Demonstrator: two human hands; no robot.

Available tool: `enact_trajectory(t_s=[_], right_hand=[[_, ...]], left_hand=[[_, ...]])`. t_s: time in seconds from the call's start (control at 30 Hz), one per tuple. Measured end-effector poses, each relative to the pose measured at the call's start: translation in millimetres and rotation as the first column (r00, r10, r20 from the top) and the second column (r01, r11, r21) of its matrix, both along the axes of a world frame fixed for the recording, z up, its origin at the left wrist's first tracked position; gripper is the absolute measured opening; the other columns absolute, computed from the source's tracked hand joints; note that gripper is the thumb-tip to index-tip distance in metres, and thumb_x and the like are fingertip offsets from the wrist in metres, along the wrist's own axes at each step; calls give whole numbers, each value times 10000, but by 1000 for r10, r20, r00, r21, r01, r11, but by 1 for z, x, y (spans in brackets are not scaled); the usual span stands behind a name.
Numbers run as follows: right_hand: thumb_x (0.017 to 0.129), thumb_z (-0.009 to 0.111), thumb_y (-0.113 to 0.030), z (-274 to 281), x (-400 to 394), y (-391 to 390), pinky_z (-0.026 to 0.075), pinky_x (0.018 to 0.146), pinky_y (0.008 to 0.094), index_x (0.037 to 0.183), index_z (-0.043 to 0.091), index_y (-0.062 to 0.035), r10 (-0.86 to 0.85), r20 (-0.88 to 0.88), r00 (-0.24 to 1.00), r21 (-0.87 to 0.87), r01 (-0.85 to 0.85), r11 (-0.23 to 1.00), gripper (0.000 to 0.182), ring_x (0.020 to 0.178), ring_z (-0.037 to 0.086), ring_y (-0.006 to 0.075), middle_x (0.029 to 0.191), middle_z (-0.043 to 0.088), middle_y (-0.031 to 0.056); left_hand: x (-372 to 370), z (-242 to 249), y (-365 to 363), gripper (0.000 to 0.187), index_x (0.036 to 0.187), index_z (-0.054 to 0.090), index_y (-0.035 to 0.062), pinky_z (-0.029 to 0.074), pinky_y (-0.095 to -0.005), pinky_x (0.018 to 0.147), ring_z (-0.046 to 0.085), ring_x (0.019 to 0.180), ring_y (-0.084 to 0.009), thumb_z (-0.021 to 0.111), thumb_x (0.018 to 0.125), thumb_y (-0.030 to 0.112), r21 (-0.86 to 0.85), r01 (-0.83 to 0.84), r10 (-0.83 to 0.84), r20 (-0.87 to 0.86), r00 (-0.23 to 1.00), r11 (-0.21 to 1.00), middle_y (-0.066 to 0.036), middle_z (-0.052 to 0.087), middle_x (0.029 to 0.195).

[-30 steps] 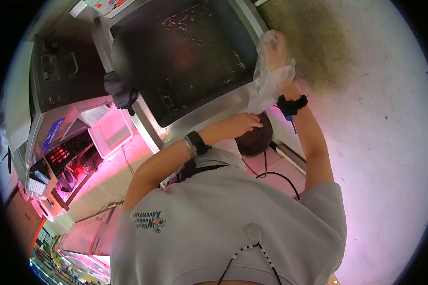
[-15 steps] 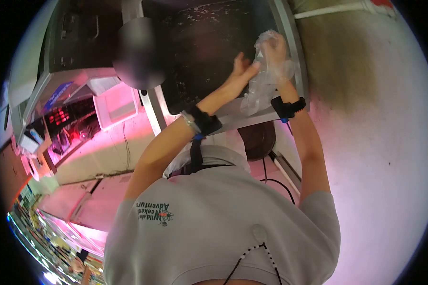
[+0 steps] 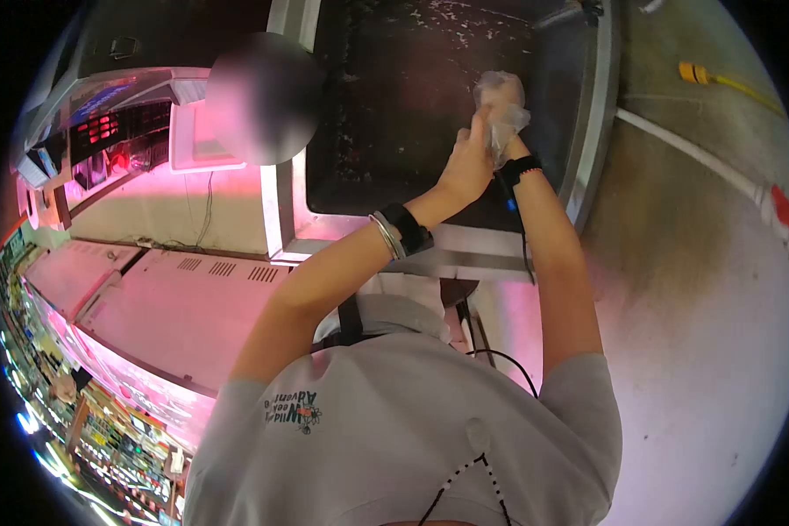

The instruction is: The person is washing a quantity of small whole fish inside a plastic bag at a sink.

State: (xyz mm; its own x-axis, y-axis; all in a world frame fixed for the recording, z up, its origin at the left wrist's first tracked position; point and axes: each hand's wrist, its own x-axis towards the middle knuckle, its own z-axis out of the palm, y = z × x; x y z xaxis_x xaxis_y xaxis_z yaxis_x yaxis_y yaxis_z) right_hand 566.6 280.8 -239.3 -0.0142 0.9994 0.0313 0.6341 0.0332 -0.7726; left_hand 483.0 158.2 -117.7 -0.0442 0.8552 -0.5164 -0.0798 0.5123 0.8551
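Note:
Crumpled clear plastic, thin like a disposable glove point(image 3: 509, 120), is bunched around my right hand point(image 3: 501, 93). The fingers of that hand are blurred beneath the plastic, so their pose cannot be made out. My left hand point(image 3: 470, 163) is against it from the left, its fingers closed on the plastic near the palm. Both hands are held above a dark, metal-framed basin point(image 3: 386, 149) with whitish specks on its surface. A black band point(image 3: 403, 230) circles each wrist, and bangles sit beside the left one.
The basin's metal rim point(image 3: 465, 238) runs close in front of my body. To the right, a white pipe point(image 3: 688, 151) and a yellow hose fitting point(image 3: 694, 73) lie by the stained surface. A pink-lit white tray point(image 3: 206, 145) and pink cabinets point(image 3: 184, 302) stand on the left.
My left hand has moved right and closed on the plastic at my right hand. The plastic, which hung long toward my body, is now bunched up. My view has shifted.

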Motion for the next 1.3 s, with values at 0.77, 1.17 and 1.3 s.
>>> enact_trajectory(t_s=[0.77, 1.17, 1.3], right_hand=[[733, 603, -277, -141, -80, 36, 425, 805, 447, 1001, 592, -119, 598, 490, 634, -451, -402, 796, 311, 1042, 497, 290, 1090, 538, 98], [785, 555, -249, -168, -86, 23, 392, 830, 449, 989, 609, -134, 520, 618, 590, -424, -307, 852, 241, 1041, 514, 254, 1039, 563, 113], [808, 523, -228, -155, -91, 24, 402, 813, 451, 1000, 604, -113, 571, 624, 534, -502, -286, 816, 237, 1009, 534, 263, 1023, 567, 115]], left_hand=[[-45, -137, 67, 253, 1034, 453, 11, 445, -452, 770, 533, 925, -460, 459, 781, 9, -162, -141, 83, -320, 944, 977, -317, 569, 896], [-51, -155, 64, 389, 1165, 479, 100, 443, -445, 820, 509, 1001, -423, 420, 799, -16, -117, -28, -4, -260, 966, 993, -254, 566, 1028], [-50, -158, 60, 378, 1156, 485, 102, 443, -445, 821, 508, 1005, -423, 421, 802, -12, -143, -24, -13, -253, 967, 989, -249, 568, 1031]])
